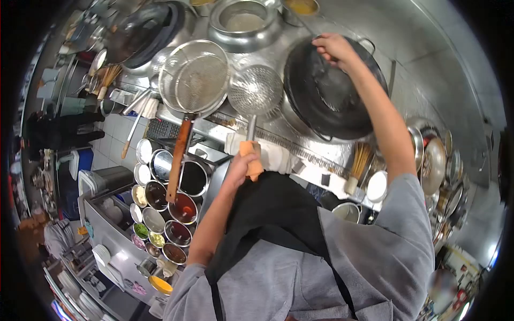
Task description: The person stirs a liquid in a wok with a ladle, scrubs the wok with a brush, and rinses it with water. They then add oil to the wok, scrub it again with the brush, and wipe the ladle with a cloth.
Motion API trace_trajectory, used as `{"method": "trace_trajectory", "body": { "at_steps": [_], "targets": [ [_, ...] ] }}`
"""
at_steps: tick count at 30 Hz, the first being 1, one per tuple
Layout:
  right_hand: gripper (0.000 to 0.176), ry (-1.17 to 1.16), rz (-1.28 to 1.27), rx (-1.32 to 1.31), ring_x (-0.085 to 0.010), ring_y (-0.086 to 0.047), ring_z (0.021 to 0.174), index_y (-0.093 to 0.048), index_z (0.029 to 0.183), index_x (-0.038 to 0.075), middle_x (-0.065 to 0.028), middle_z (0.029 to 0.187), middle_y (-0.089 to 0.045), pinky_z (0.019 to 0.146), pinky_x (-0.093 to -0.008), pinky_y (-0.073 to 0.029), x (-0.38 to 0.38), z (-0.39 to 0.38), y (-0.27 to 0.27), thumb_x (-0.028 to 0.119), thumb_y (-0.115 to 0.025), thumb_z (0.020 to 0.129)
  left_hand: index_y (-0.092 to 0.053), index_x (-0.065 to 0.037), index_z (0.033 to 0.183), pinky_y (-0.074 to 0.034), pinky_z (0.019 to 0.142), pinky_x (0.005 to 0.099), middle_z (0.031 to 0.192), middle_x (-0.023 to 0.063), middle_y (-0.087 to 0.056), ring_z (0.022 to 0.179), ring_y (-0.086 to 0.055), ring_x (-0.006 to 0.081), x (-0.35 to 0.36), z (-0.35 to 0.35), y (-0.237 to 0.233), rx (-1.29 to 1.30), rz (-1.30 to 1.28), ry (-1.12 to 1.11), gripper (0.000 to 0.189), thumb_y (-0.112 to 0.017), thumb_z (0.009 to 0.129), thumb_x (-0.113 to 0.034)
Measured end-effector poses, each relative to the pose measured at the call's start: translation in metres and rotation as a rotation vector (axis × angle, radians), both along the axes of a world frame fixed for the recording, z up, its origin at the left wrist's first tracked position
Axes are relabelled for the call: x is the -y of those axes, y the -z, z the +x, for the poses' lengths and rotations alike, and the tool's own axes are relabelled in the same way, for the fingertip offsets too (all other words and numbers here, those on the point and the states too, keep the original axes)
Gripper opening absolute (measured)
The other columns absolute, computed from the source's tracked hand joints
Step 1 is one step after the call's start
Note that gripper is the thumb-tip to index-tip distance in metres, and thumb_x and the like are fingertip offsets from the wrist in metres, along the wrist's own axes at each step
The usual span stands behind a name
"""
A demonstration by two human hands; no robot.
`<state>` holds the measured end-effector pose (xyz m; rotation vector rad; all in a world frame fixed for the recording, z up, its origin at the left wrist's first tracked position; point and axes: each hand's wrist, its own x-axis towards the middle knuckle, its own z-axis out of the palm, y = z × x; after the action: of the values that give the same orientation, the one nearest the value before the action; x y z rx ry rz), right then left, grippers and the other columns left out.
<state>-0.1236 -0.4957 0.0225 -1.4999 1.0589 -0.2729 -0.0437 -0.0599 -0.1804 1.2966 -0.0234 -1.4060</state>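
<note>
Head view: left hand grips the skimmer by its orange handle, centre frame. Right hand curls over the wok rim, upper right. A hot, greasy rim could break that hold, tipping the wok.

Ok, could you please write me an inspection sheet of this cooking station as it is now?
Surface: steel stove top, crowded.
Job's things: black wok on the burner; perforated skimmer resting beside it.
Clutter: wire strainer with wooden handle, steel pot, bamboo brush, white cloth, round seasoning tins with sauces.
Hands: left hand grips the skimmer's orange handle; right hand at the wok's far rim, grasp unclear.
Cables: nothing seen.
Surroundings: stacked plates lower left; metal dishes on the right.
</note>
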Motion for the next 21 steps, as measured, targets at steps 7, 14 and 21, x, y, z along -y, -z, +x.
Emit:
{"method": "trace_trajectory", "body": {
  "at_steps": [7,14,21],
  "targets": [
    [0.009,-0.067,0.267,-0.078,-0.0082,-0.044,0.042,-0.059,0.085,0.002,0.0,0.056,-0.05,0.036,-0.0258,-0.029,0.027,0.18,0.104,0.01,-0.06,0.088,-0.05,-0.002,0.127,-0.054,0.069,0.0349,0.1,0.0081,-0.061,0.084,-0.063,0.0196,-0.007,0.032,-0.056,-0.127,0.107,0.072,0.053,-0.071,0.081,-0.015],
    [0.022,0.244,1.281,0.716,-0.0058,-0.04,0.042,-0.046,0.109,-0.011,0.0032,0.061,-0.041,0.036,-0.0224,-0.028,-0.001,0.139,0.073,0.003,-0.049,0.092,-0.052,-0.001,0.126,-0.053,0.075,0.0338,0.102,0.007,-0.062,0.087,-0.063,0.0185,0.004,0.055,-0.049,-0.116,0.056,0.081,0.05,-0.07,0.081,-0.013],
    [0.02,0.116,0.984,0.724,-0.0043,-0.038,0.04,-0.05,0.107,-0.01,0.0038,0.063,-0.041,0.033,-0.0234,-0.029,-0.028,0.033,-0.048,0.005,-0.044,0.096,-0.055,-0.002,0.121,-0.055,0.071,0.0343,0.099,0.0068,-0.062,0.084,-0.063,0.0183,0.046,0.078,-0.032,-0.126,-0.021,0.091,0.044,-0.069,0.082,-0.017]
  ]
}}
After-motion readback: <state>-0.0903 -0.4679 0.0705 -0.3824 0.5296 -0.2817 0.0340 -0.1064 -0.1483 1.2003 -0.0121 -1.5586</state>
